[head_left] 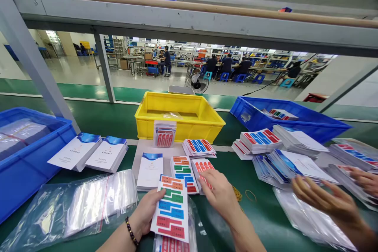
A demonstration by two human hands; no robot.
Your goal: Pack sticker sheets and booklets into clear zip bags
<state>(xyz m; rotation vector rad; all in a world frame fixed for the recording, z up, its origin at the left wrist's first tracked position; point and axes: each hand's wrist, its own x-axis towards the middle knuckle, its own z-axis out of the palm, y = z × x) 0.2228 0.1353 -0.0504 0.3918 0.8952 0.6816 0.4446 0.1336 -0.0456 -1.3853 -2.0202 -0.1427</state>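
Note:
My left hand [147,208], wearing a dark bead bracelet, grips a label sheet [173,208] with orange, green, blue and red shapes; a blue edge shows behind it. My right hand [220,193] is closed at the stack of red label sheets [202,164], fingertips at the top sheet. Between the hands lies a stack of multicolour label sheets [184,171]. To its left is a stack of white booklets [150,167] with blue tops. Below my left hand, a clear bag [174,244] with red-printed sheets is partly hidden.
A yellow bin [206,128] stands behind the stacks, a packed set [164,134] leaning on it. Blue bins [63,134] [248,120] flank the bench. Clear bags [88,204] lie left, booklets [108,155] behind them. Rubber bands [250,195] and a co-worker's hands [327,201] are right.

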